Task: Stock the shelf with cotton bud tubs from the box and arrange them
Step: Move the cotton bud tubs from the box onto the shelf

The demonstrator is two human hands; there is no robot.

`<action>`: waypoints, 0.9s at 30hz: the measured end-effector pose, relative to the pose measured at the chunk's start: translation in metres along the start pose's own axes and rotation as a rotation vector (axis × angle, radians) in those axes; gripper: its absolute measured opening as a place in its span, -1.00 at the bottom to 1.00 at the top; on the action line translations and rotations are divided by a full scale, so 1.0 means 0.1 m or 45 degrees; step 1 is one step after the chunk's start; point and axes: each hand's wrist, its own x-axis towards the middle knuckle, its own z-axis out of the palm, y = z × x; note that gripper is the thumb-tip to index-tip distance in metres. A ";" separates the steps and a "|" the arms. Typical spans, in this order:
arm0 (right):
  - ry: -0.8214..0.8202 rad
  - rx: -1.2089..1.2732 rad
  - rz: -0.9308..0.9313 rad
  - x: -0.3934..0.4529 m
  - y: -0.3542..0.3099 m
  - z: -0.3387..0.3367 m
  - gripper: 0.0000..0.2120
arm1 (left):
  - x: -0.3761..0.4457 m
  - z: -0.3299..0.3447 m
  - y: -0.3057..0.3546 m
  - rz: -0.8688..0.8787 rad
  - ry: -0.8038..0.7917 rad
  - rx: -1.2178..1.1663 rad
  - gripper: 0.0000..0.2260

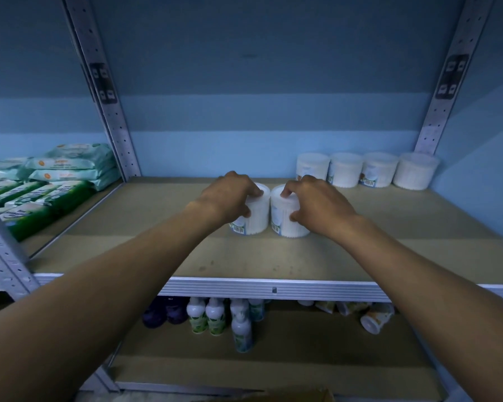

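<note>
Shelf (317,265): a wide, flat brown board with a ribbed silver metal front edge. Grey metal posts with holes stand at its back corners.
Wall (259,111): smooth and blue, behind the shelf.
Lower shelf (302,352): another brown board. Small white bottles (215,316) with green labels stand on it, next to two dark round things. A paper cup (375,317) lies on its side to the right.
Wipe packs (70,169): soft, flat green and white packets, piled up on the next shelf to the left.
Box (291,396): only a brown cardboard edge shows at the very bottom. What is in it cannot be seen.
Back row of tubs (366,169): four round see-through plastic tubs with lids, packed full of white cotton buds. They stand upright side by side at the back right of the shelf.
Left tub (254,217): round and white, full of cotton buds, with a barcode label. It stands in the middle of the shelf.
Right tub (285,219): the same kind, just beside the left tub.
Left hand (230,195): fingers curl over the lid and the thumb presses the side, gripping the left tub.
Right hand (317,204): grips the right tub the same way.
</note>
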 end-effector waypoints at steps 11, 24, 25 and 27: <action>-0.038 -0.017 0.031 0.59 0.16 0.15 -0.58 | 0.59 0.10 -0.15 -0.091 0.049 -0.084 -0.53; 0.060 -0.134 -0.093 1.24 0.33 0.46 -0.63 | 1.26 0.28 -0.37 -0.104 0.129 -0.110 -0.50; 0.068 -0.144 -0.094 1.29 0.33 0.48 -0.64 | 1.31 0.29 -0.38 -0.105 0.132 -0.104 -0.51; 0.088 -0.168 -0.101 1.38 0.35 0.52 -0.63 | 1.39 0.30 -0.40 -0.108 0.137 -0.097 -0.53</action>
